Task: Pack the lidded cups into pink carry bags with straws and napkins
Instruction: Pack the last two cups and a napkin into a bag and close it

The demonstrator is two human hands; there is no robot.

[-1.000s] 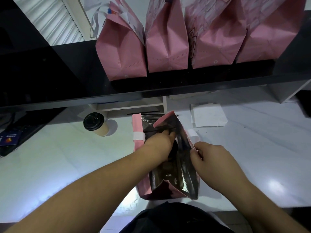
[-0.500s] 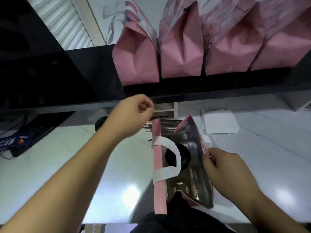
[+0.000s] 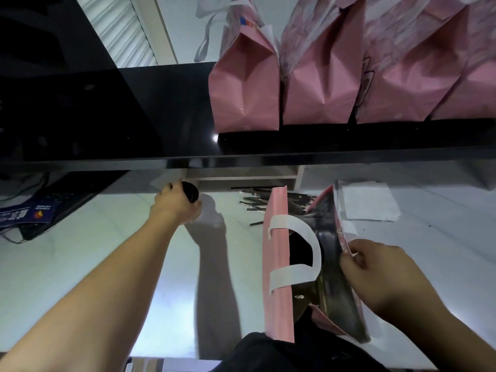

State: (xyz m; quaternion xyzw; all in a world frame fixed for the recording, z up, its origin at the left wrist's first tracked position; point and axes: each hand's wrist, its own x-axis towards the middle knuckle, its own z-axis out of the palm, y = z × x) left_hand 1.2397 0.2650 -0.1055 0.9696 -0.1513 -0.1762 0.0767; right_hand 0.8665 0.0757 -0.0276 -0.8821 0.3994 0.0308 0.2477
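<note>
Four pink bags [image 3: 318, 84] stand in a row on the black shelf [image 3: 161, 116] above the white tabletop [image 3: 80, 251]. Below the shelf, the left hand [image 3: 175, 208] curls its fingers round the black-lidded cup [image 3: 190, 191]. The right hand [image 3: 375, 269] pinches the rim of the open bag [image 3: 276, 291], which holds another cup [image 3: 300, 251]. Black straws [image 3: 252, 204] and white napkins [image 3: 367, 202] lie just behind the bag.
</note>
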